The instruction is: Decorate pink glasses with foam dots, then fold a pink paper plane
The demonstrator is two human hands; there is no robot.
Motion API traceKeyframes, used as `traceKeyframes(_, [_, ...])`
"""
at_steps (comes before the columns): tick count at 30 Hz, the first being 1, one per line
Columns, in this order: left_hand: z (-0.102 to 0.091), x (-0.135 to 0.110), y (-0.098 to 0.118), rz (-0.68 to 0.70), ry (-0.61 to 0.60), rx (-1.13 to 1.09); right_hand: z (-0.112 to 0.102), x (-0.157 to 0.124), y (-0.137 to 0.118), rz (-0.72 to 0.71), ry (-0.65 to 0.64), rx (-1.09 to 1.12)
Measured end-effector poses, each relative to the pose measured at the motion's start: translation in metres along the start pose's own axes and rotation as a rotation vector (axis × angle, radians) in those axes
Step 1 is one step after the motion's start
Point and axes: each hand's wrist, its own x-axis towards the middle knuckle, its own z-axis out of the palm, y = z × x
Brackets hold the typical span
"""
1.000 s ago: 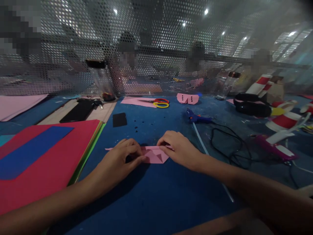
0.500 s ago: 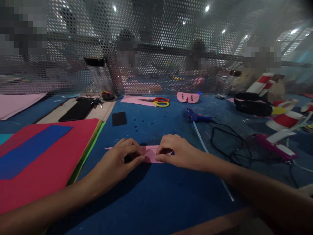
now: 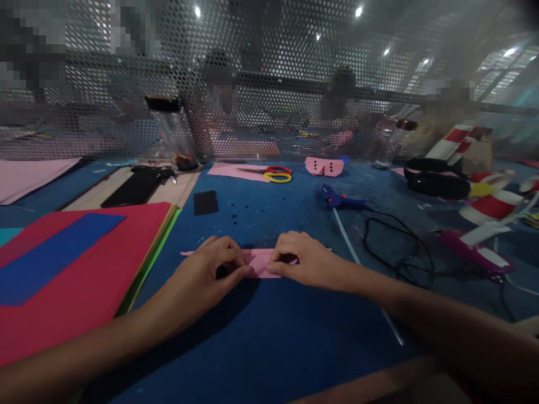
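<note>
A small folded piece of pink paper [image 3: 259, 262] lies flat on the blue table [image 3: 269, 331] in front of me. My left hand [image 3: 208, 269] pinches its left part with curled fingers. My right hand [image 3: 303, 258] presses and pinches its right part, fingers bent over the paper. Only the middle strip and a thin left tip of the paper show between and beside the hands.
A stack of red, blue and green sheets [image 3: 71, 264] lies to the left. Scissors [image 3: 272, 175], a finished pink paper piece [image 3: 323, 166], a blue glue gun [image 3: 339, 199] with black cable [image 3: 396, 247] and a black phone [image 3: 135, 188] sit farther back. A perforated screen [image 3: 269, 84] bounds the table.
My right hand moved left over the paper, folding its right point inward; the paper now looks narrower. The left hand has stayed put.
</note>
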Motion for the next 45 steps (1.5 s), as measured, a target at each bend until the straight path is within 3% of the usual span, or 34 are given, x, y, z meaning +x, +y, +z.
traceKeyframes(21, [0.003, 0.000, -0.003, 0.099, 0.031, 0.123, 0.007, 0.001, 0.001, 0.041, 0.015, -0.071])
traceKeyframes(45, [0.007, -0.001, -0.006, 0.060, 0.062, 0.148, 0.018, -0.001, 0.005, -0.035, 0.131, -0.090])
